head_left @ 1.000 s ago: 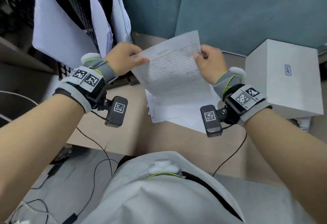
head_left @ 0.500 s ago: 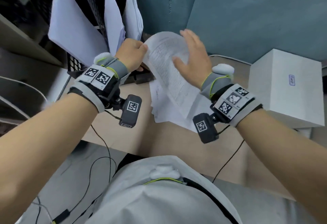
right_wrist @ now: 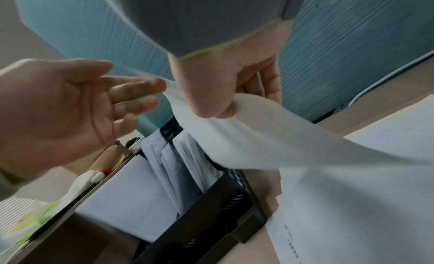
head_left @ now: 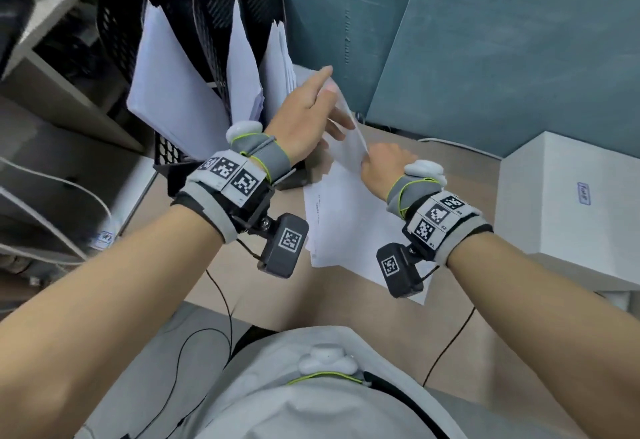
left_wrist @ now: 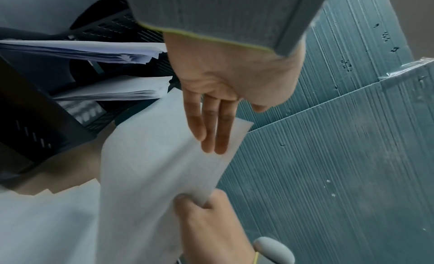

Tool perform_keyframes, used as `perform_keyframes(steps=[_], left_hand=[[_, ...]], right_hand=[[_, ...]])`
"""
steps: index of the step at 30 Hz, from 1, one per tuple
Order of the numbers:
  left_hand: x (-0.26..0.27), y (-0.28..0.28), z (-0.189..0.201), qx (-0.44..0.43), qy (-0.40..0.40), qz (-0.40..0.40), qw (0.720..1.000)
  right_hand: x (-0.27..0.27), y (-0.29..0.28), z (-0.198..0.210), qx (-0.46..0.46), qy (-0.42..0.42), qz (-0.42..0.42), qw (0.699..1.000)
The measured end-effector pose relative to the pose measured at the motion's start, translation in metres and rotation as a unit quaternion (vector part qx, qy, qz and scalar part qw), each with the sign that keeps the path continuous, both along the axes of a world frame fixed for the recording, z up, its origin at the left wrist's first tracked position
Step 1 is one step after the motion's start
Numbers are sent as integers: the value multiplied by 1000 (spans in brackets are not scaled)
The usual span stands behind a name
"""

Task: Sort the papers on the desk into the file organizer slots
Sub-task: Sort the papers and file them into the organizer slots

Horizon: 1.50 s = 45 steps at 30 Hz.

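Observation:
A black mesh file organizer [head_left: 211,15] stands at the desk's back left, its three slots holding white papers [head_left: 166,92]. Just right of it, one white sheet [head_left: 348,142] stands nearly on edge between my hands. My left hand [head_left: 311,109] lies against the sheet's upper part with straight fingers [left_wrist: 211,127]. My right hand [head_left: 375,161] pinches the sheet's [left_wrist: 152,166] lower edge between thumb and fingers [right_wrist: 225,101]. A stack of papers [head_left: 346,227] lies flat on the desk under my hands. The sheet [right_wrist: 258,138] hangs over the organizer's [right_wrist: 223,203] right side.
A white box [head_left: 571,203] sits on the desk at the right. A blue-green partition [head_left: 485,40] closes off the back. A grey shelf unit [head_left: 52,67] stands left of the organizer. Black cables [head_left: 221,303] hang over the desk's front edge.
The sheet, held flat and face-up by both hands, has turned on edge toward the organizer. My left hand released its pinch and straightened. My right hand dropped to the lower edge.

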<state>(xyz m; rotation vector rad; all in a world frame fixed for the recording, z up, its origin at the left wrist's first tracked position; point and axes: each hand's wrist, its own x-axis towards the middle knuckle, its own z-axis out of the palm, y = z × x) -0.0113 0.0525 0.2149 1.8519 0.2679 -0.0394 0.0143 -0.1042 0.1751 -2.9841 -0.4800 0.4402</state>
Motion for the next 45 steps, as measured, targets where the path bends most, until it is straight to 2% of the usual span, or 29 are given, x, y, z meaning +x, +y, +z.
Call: perform_keyframes(steps=[2, 4, 6, 9, 11, 14, 18, 22, 26, 32, 34, 36, 40, 42, 45], left_hand=[[-4, 7, -8, 12, 1, -2, 1000], [-2, 22, -28, 113, 20, 11, 993], [0, 39, -52, 239, 100, 22, 966], [-2, 46, -86, 305, 224, 26, 925], [7, 39, -98, 304, 237, 12, 922], [29, 28, -102, 314, 209, 28, 926], [57, 46, -102, 341, 209, 34, 916], [59, 70, -103, 275, 170, 43, 945], [50, 85, -105, 230, 144, 34, 962], [42, 101, -102, 233, 150, 14, 961], [41, 98, -96, 245, 137, 8, 960], [40, 100, -95, 244, 109, 3, 963], [37, 105, -99, 230, 107, -15, 967], [35, 109, -100, 223, 115, -17, 968], [29, 116, -104, 237, 138, -13, 962]], right_hand=[[8, -5, 0, 20, 1, -20, 1000], [15, -8, 2, 48, 1, -44, 998], [22, -5, 7, 81, 7, -71, 994], [28, 5, 13, 123, 7, -87, 989], [32, 13, 15, 144, 0, -95, 985], [35, 20, 25, 167, -16, -99, 981], [48, 30, 35, 201, -56, -96, 973], [62, 52, 33, 279, -58, -80, 955], [71, 88, 23, 354, -28, -87, 931], [83, 147, 7, 425, -12, -108, 898], [88, 159, -1, 421, 3, -116, 900], [89, 172, -9, 385, 46, -116, 914], [78, 179, -45, 218, 126, -36, 967], [71, 178, -66, 160, 163, 1, 974], [64, 171, -85, 134, 159, 58, 976]])
